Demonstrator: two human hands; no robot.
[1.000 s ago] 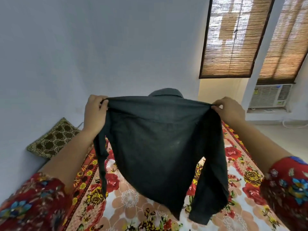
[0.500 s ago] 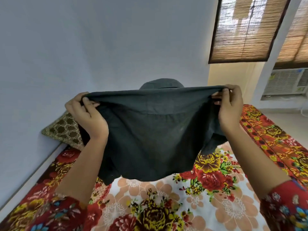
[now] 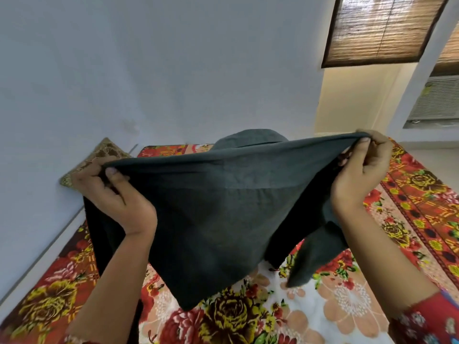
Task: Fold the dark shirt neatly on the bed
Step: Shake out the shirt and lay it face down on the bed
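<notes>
Dark shirt (image 3: 223,219), stretched in mid-air above the bed (image 3: 335,306), back panel toward the camera, collar (image 3: 250,139) peeking over the top edge. Pinched at one shoulder by the left hand (image 3: 116,194), thumb over the cloth and fingers curled behind. Gripped at the other shoulder by the right hand (image 3: 362,170) in the same way. Hangs clear of the flowered bed across most of its width, lower hem drooping to a point near the middle. Right-side sleeve (image 3: 313,259) dangling low, close to the bed or touching it, hard to tell which. Left-side sleeve (image 3: 99,242) falling dark behind the left forearm.

Looks like the laying-out step, with no fold made yet. Plenty to go wrong from here:

- A loose sleeve trapped under the body on the way down, leaving a lump beneath every later fold.
- A top edge let slack between the hands, setting creases across the back.
- An uneven lowering, one shoulder ahead of the other, landing the shirt crooked on the bed.
- A slipped pinch, with only a small bunch of cloth in each grip.

Patterned cushion (image 3: 99,152) against the wall (image 3: 173,70) at far left, probably near enough to snag the left-side sleeve on a careless swing.
</notes>
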